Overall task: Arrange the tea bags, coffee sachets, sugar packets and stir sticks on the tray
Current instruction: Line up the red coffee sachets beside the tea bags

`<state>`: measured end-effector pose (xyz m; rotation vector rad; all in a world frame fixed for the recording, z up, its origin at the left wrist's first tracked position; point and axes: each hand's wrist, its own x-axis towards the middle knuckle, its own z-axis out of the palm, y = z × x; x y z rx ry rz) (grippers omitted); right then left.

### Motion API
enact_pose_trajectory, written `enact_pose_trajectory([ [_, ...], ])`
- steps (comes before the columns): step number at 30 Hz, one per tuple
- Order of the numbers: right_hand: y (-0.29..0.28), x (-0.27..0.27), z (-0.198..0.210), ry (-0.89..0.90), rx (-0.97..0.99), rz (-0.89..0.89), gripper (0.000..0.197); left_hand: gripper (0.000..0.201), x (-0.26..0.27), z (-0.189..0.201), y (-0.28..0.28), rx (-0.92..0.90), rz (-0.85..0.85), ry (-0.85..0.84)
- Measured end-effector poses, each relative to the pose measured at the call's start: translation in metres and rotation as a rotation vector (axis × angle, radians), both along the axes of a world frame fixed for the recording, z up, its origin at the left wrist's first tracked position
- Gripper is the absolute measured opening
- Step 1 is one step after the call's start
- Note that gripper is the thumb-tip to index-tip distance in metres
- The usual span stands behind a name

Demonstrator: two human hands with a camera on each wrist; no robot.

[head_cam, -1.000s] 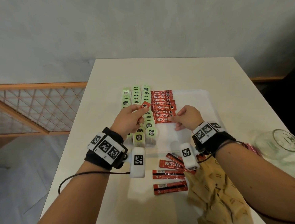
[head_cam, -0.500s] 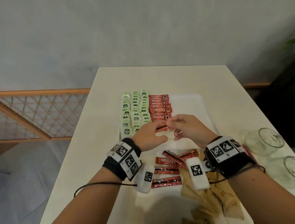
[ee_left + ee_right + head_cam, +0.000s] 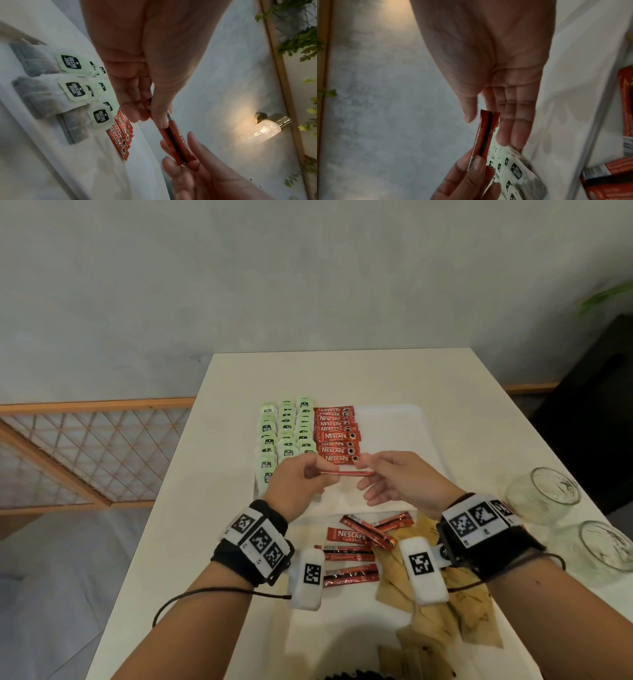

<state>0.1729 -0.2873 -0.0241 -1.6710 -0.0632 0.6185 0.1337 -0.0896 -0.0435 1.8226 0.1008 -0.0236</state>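
Note:
On the white tray (image 3: 421,419), green-tagged tea bags (image 3: 286,433) lie in three columns at the left. Beside them is a column of red coffee sachets (image 3: 337,436). Above the tray's near part, my left hand (image 3: 325,474) pinches one end of a red sachet (image 3: 342,473) held level. In the left wrist view the thumb and fingers of that hand (image 3: 154,119) clamp this sachet (image 3: 173,140). My right hand (image 3: 363,470) faces it with straight fingers. In the right wrist view the sachet's (image 3: 485,132) free end lies against the right fingers (image 3: 513,128), the thumb just beside it. I see no stir sticks.
Several loose red sachets (image 3: 349,553) lie on the table (image 3: 342,371) in front of the tray. Brown sugar packets (image 3: 472,611) are heaped at the near right. Two glass jars (image 3: 544,494) (image 3: 609,546) lie at the right edge. A wooden lattice railing (image 3: 85,446) runs along the left.
My left hand has carried the sachet from over the tea bags to the tray's near middle. My right hand has lifted off the tray and met the sachet's free end.

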Motion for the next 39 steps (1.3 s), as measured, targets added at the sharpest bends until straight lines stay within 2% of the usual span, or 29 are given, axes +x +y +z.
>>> enact_pose_trajectory([
  [2, 0.002, 0.000, 0.000, -0.037, 0.004, 0.020, 0.023, 0.015, -0.001, -0.002, 0.002, -0.033, -0.009, -0.004],
  [6, -0.001, 0.002, -0.002, -0.160, -0.022, -0.009, 0.019, 0.052, -0.004, -0.003, 0.005, -0.172, -0.010, 0.138],
  [7, -0.001, 0.002, -0.002, -0.178, -0.039, -0.004, 0.020, 0.051, -0.005, -0.001, 0.005, -0.236, 0.008, 0.167],
  [9, 0.000, 0.003, -0.002, -0.195, -0.066, 0.018, 0.021, 0.034, -0.005, 0.000, 0.005, -0.332, 0.036, 0.190],
  [11, 0.003, 0.003, -0.001, -0.192, -0.083, 0.033, 0.020, 0.016, -0.003, -0.002, 0.003, -0.334, 0.053, 0.187],
  [14, 0.006, 0.003, -0.005, -0.185, -0.108, 0.017, 0.016, 0.007, 0.001, -0.006, 0.002, -0.306, 0.073, 0.167],
  [18, 0.000, 0.009, -0.017, -0.165, -0.141, -0.132, 0.016, 0.007, 0.006, -0.011, 0.001, -0.249, 0.066, 0.160],
  [21, -0.002, 0.018, -0.024, -0.124, -0.160, -0.141, 0.011, 0.008, 0.011, -0.016, 0.003, -0.178, 0.051, 0.162],
  [25, -0.011, 0.037, -0.038, -0.165, -0.341, -0.192, 0.008, 0.008, 0.022, -0.018, 0.017, -0.103, 0.161, 0.107],
  [32, 0.004, 0.061, -0.062, -0.126, -0.506, -0.242, 0.020, 0.011, 0.036, -0.013, 0.033, -0.087, 0.187, 0.089],
  [39, 0.022, 0.075, -0.066, -0.103, -0.492, -0.268, 0.035, 0.011, 0.042, -0.017, 0.036, -0.036, 0.152, 0.103],
])
